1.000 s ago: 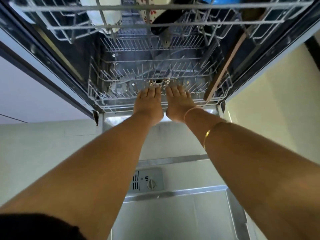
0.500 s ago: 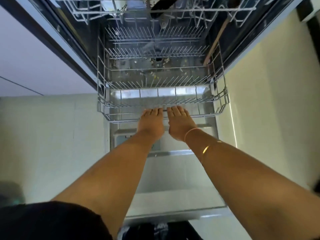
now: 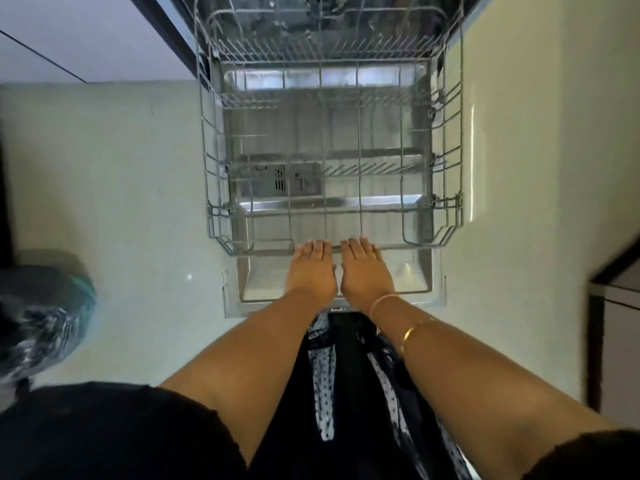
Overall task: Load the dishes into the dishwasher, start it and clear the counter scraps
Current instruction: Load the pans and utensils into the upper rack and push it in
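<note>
The dishwasher's lower wire rack (image 3: 450, 174) is pulled far out over the open steel door (image 3: 420, 277) and holds no dishes. My left hand (image 3: 311, 268) and my right hand (image 3: 365, 268) lie side by side on the middle of the rack's front rim, fingers curled over the wire. The detergent dispenser (image 3: 280, 180) in the door shows through the rack's bars. The dark tub of the dishwasher (image 3: 294, 15) is at the top of the view.
Pale floor tiles (image 3: 121, 185) spread on both sides of the door. A bin lined with a dark bag (image 3: 41, 317) stands at the left. A cabinet edge (image 3: 616, 296) juts in at the right. My dark dotted clothing (image 3: 346, 393) hangs below the door.
Both hands have drawn the lower rack out of the tub and over the door towards me. The upper rack with its dishes has left the view as my head tilted down.
</note>
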### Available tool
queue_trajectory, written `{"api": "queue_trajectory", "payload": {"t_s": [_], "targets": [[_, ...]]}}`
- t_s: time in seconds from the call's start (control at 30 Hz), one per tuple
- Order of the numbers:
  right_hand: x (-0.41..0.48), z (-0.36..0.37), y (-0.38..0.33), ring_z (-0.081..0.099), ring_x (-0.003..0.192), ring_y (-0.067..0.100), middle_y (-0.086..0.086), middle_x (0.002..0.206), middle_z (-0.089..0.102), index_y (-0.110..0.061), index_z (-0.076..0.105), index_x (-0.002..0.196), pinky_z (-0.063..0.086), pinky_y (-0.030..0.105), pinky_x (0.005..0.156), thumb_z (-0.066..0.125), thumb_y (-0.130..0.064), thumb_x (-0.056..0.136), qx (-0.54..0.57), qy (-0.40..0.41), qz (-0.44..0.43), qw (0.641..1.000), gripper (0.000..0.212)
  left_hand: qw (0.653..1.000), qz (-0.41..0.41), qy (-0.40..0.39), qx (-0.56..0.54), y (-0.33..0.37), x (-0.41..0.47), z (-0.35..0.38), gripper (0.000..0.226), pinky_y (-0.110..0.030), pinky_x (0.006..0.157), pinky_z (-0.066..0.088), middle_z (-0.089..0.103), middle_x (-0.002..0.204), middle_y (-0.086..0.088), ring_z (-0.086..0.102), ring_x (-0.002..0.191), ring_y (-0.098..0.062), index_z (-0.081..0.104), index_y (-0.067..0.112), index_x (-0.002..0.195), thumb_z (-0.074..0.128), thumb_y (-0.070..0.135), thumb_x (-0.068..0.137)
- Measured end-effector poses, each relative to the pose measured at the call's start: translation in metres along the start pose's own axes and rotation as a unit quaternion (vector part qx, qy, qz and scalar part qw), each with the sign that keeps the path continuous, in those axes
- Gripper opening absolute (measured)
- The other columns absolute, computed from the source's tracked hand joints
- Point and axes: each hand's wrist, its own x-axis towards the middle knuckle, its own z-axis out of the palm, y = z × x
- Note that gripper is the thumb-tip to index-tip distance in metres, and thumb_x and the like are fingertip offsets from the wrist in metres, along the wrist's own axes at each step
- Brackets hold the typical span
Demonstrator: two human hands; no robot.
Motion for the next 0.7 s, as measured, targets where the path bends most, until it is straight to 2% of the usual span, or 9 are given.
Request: {"api": "queue_trajectory", "payload": {"t_s": [0.13,0.2,0.27,0.37,0.43,0.53,0.7], "targets": [[-0.023,0.021,-0.003,0.007,0.146,0.029,0.014,0.157,0.013,-0.004,0.01,0.149,0.003,0.04,0.12,0.031,-0.03,0.099,-0.025,-0.021,0.01,0.999,0.06,1.0,0.01,-0.023,-0.008,0.004,-0.022,0.025,0.055,-0.035,0.119,-0.001,0.003,0.158,-0.01,0.003,0.146,-0.025,0.0,0.006,0.149,0.02,0.026,0.102],[-0.018,0.015,-0.004,0.02,0.142,0.028,0.014,0.151,0.027,-0.004,0.021,0.146,0.007,0.04,0.119,0.034,-0.032,0.098,-0.033,-0.003,0.01,0.999,0.057,1.0,0.008,-0.003,-0.022,0.003,-0.021,0.025,0.055,-0.035,0.119,0.002,0.007,0.158,-0.01,0.006,0.145,-0.025,0.004,0.006,0.149,0.022,0.026,0.101],[-0.011,0.004,-0.005,0.034,0.135,0.027,0.013,0.142,0.042,-0.005,0.034,0.14,0.014,0.04,0.117,0.04,-0.029,0.095,-0.027,-0.012,0.014,0.999,0.051,1.0,0.011,0.008,-0.028,0.003,-0.018,0.021,0.053,-0.036,0.119,0.005,0.016,0.156,-0.01,0.014,0.144,-0.026,0.011,0.006,0.148,0.025,0.024,0.101],[-0.007,-0.008,-0.008,0.045,0.124,0.031,0.015,0.133,0.05,-0.003,0.044,0.131,0.028,0.038,0.111,0.043,-0.021,0.093,-0.014,-0.037,0.022,0.999,0.042,0.999,0.014,0.012,-0.039,0.002,-0.016,0.018,0.053,-0.036,0.118,0.009,0.025,0.153,-0.01,0.021,0.142,-0.025,0.018,0.006,0.147,0.031,0.021,0.098],[-0.008,-0.01,-0.01,0.046,0.121,0.032,0.016,0.131,0.051,-0.002,0.044,0.129,0.032,0.037,0.107,0.042,-0.02,0.093,-0.017,-0.044,0.022,0.999,0.04,0.999,0.013,0.009,-0.04,0.002,-0.016,0.015,0.054,-0.036,0.118,0.009,0.027,0.152,-0.009,0.022,0.141,-0.024,0.02,0.007,0.147,0.033,0.021,0.097],[-0.007,-0.013,-0.011,0.043,0.125,0.03,0.016,0.134,0.048,-0.003,0.042,0.131,0.029,0.039,0.11,0.042,-0.02,0.093,-0.034,-0.06,0.016,0.997,0.042,0.999,0.009,-0.023,-0.032,0.004,-0.015,0.005,0.057,-0.037,0.118,0.01,0.026,0.153,-0.009,0.021,0.142,-0.024,0.02,0.008,0.147,0.037,0.023,0.095],[-0.019,-0.026,-0.017,0.021,0.141,0.03,0.017,0.147,0.032,-0.004,0.03,0.141,0.017,0.042,0.117,0.045,-0.018,0.093,-0.072,-0.054,0.008,0.996,0.051,0.999,0.005,-0.051,0.019,0.013,-0.03,-0.021,0.064,-0.039,0.119,0.009,0.025,0.153,-0.012,0.018,0.143,-0.027,0.017,0.006,0.147,0.045,0.026,0.093]]}}
